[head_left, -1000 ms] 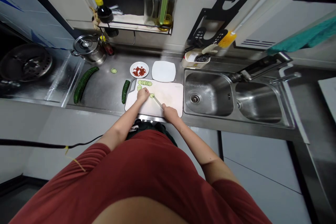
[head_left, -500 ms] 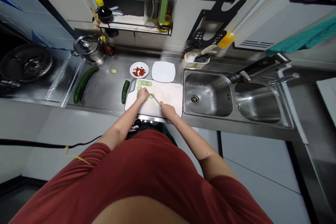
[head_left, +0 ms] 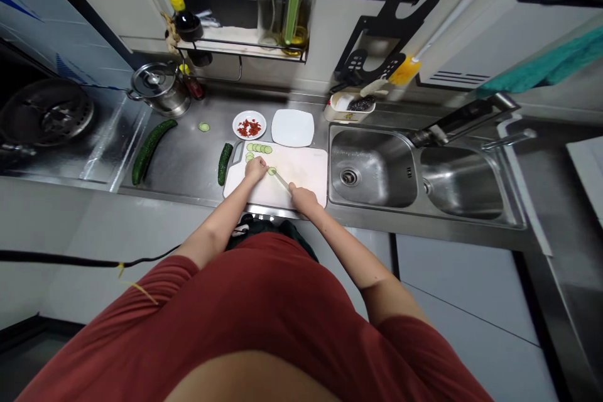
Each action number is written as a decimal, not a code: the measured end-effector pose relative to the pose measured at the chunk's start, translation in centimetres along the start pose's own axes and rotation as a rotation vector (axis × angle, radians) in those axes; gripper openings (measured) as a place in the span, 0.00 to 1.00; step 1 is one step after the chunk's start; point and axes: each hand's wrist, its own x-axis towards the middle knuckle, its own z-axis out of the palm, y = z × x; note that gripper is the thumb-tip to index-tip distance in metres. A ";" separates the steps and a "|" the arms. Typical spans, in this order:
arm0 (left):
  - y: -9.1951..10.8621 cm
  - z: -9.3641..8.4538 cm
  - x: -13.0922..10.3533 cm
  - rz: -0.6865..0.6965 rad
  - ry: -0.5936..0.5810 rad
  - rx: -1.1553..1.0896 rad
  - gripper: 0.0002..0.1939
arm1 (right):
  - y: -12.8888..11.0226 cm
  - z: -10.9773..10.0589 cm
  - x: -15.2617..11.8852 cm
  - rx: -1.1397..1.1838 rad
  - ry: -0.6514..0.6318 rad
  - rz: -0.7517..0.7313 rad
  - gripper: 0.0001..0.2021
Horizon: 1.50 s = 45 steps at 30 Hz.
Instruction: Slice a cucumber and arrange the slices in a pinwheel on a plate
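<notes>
My right hand (head_left: 304, 200) is closed round the handle of a kitchen knife (head_left: 283, 181), whose blade points up and left across the white cutting board (head_left: 301, 166). At the blade's tip lies a pale green cucumber slice (head_left: 272, 171). My left hand (head_left: 255, 169) rests on the board with its fingers drawn together, fingertips at the left edge of that slice. Several more cucumber slices (head_left: 259, 148) lie in an overlapping row along the board's top left. A shorter piece of cucumber (head_left: 225, 164) sits on the counter beside the board's grey handle.
Behind the board stand a white plate of chopped red pieces (head_left: 249, 126) and a square white plate (head_left: 293, 128). A long cucumber (head_left: 151, 152) and a cut-off end (head_left: 203, 127) lie left. A lidded pot (head_left: 160, 88) is behind them; the double sink (head_left: 374, 166) is right.
The knife and my right hand have shifted very slightly to the right. My left hand stays by the slice; the whole view has moved a little.
</notes>
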 end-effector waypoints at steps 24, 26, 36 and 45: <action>0.2 -0.2 -0.2 0.002 -0.006 0.003 0.06 | -0.9 -0.2 0.9 -0.006 0.024 0.001 0.16; 0.3 -0.3 -0.2 0.003 -0.007 0.008 0.06 | -0.9 -0.3 0.8 -0.011 0.023 0.003 0.16; 0.2 -0.2 -0.2 0.009 -0.010 0.018 0.06 | -0.6 0.1 0.8 -0.014 0.029 0.003 0.16; 0.3 -0.3 -0.2 0.005 -0.010 0.015 0.06 | -1.0 -0.4 0.9 -0.009 0.023 0.000 0.17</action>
